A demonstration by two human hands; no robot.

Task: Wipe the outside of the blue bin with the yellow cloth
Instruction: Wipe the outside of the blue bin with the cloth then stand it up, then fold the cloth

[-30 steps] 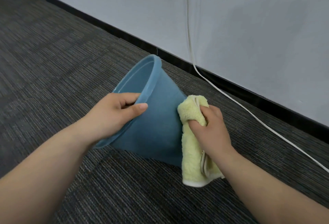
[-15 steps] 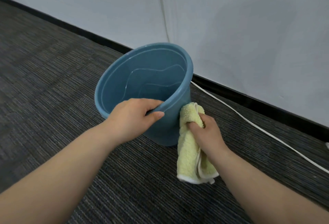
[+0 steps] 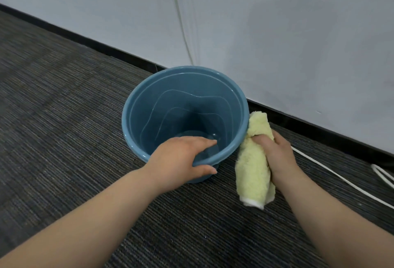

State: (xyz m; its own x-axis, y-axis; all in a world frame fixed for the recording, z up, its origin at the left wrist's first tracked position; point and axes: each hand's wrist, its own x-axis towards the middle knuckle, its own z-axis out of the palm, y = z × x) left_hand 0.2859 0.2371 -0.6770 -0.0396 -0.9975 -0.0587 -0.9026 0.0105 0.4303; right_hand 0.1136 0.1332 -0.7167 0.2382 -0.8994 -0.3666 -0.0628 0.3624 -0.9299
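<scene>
Though seemingly upright — glossy blue bin [image 3: 170, 101]

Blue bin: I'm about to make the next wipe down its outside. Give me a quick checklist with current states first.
1. Blue bin upright on the carpet: ok.
2. Left hand steadies the bin, gripping the near rim with fingers inside and thumb outside: ok.
3. Right hand grips the yellow cloth firmly, bunched: ok.
4. Cloth against the outer wall: its top touches the bin by the right rim, but lower contact is hidden under the rim: cannot tell.
5. White cable clear of the wiping path: it runs along the carpet from just behind the right hand: cannot tell.
</scene>
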